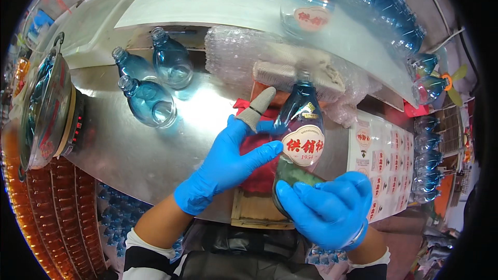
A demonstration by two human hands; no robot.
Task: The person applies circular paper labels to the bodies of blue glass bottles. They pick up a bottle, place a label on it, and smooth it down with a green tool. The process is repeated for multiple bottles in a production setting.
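Note:
A glass bottle [302,114], dark blue at the neck and shoulder and fading to clear and greenish below, is held upright, tilted slightly, in front of me. It bears a cream label [303,145] with red print. My right hand [328,207], in a blue glove, is closed round its base. My left hand [228,150], also gloved, is at the bottle's left side, its thumb at the label's edge and fingers partly hidden behind the glass. A grey finger cover [258,110] with a dark band sits on its raised index finger.
Several blue bottles [150,101] stand or lie at left, beside a round lidded appliance [49,114]. A label sheet [381,163] lies at right. Behind are folded cloth [277,72], bubble wrap [233,46] and a labelled bottle [308,8]. Red cloth [259,176] lies beneath my hands.

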